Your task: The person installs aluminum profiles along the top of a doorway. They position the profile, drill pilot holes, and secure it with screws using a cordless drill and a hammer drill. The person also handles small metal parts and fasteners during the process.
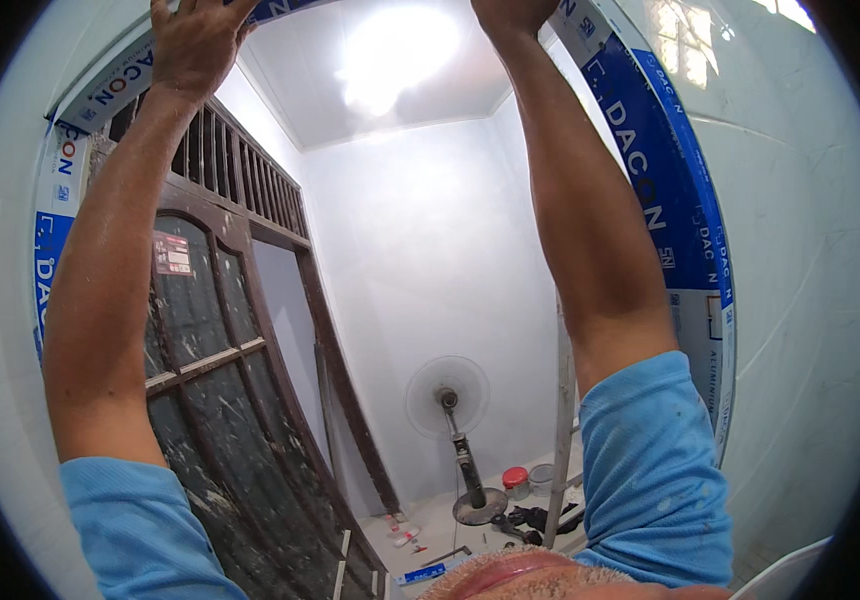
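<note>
A door-like frame (pixel 690 200) is set overhead and down both sides, wrapped in printed film: large white lettering is carried on blue, dark lettering on white, with one letter picked out in orange-red and small square emblems repeated. Its upper left corner is met by the left hand (pixel 195 45), fingers spread, tips cut off; whether the bar is gripped cannot be told. The right hand (pixel 515 12) is mostly cropped near the upper right, its grip undeterminable. Beyond, a red-and-white printed sticker (pixel 172 255) is borne by a brown paned door (pixel 220 370); a standing fan (pixel 447 398) is seen farther back.
</note>
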Tool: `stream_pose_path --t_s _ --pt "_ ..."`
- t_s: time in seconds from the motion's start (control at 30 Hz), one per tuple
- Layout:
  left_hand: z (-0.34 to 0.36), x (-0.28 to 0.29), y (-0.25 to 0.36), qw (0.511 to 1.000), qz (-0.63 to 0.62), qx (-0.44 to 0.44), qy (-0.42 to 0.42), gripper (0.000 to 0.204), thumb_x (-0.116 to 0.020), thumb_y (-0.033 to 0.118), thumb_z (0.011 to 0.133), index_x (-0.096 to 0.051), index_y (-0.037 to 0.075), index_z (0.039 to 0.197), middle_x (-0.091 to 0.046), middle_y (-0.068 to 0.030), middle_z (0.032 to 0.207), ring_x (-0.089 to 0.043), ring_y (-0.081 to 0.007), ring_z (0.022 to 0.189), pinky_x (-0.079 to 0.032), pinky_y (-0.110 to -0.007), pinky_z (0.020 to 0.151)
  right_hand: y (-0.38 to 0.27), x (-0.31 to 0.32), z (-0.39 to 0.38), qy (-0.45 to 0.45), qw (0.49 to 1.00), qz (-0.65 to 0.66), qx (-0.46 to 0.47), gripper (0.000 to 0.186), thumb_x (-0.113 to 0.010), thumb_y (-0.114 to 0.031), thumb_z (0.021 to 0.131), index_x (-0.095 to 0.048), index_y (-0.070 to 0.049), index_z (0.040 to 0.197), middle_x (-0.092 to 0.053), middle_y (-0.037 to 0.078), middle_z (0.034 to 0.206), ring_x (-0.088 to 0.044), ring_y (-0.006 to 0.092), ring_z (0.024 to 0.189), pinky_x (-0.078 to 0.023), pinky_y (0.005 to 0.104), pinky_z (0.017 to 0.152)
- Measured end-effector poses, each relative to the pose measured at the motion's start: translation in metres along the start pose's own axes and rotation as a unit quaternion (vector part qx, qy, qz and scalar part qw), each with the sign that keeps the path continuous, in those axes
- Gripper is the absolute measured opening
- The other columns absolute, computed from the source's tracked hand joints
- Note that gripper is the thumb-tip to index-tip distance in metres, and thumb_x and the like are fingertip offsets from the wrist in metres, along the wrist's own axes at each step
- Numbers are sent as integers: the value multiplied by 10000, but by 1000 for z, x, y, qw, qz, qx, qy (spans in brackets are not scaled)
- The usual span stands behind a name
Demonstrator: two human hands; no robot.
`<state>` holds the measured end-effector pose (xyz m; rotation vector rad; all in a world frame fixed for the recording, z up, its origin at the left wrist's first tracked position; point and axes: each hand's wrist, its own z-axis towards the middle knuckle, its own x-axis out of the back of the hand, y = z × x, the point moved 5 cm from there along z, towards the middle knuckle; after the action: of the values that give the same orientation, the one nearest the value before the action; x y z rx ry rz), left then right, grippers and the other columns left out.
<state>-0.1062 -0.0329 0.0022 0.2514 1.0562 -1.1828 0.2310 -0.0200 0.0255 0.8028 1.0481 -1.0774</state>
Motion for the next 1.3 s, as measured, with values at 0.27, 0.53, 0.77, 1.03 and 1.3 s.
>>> stream_pose_path --t_s 0.27,0.53,0.77,1.03,1.3 --pt "3 -3 7 998 4 24 51 916 -750 300 956 -207 577 1641 -512 -245 1538 -485 -403 1463 -270 -739 1231 15 1 11 -114 947 224 -200 241 -588 -209 995 -712 -19 914 -737 185 885 -714 347 771 -586 453 746" --pt "-2 -5 2 999 31 -1 39 902 -732 310 972 -195 577 1644 -508 -241 1538 -490 -406 1457 -286 -742 1220 5 -1 -32 -125 702 605 -354 281 -516 -234 1134 -656 -1 1207 -726 164 1083 -753 279 1009 -669 409 831" --pt "-3 -4 2 998 19 -5 53 905 -736 296 968 -202 576 1643 -497 -243 1550 -477 -411 1467 -272 -742 1225 4 -2 -37 -94 739 589 -313 267 -552 -236 1132 -661 4 1176 -729 132 1059 -741 242 944 -656 392 841" --pt "-3 -4 4 1000 7 5 30 931 -769 284 941 -225 578 1637 -494 -248 1550 -471 -423 1467 -264 -735 1229 15 -14 -34 -90 752 591 -278 240 -577 -191 1119 -697 6 1050 -725 99 1001 -719 186 867 -626 341 820" --pt "-3 -1 8 1000 17 7 9 965 -806 251 911 -253 539 1648 -483 -255 1558 -460 -423 1474 -252 -729 1233 25 -22 -20 -127 807 530 -229 208 -530 -123 1113 -689 -6 1049 -710 97 976 -709 181 860 -626 316 786"
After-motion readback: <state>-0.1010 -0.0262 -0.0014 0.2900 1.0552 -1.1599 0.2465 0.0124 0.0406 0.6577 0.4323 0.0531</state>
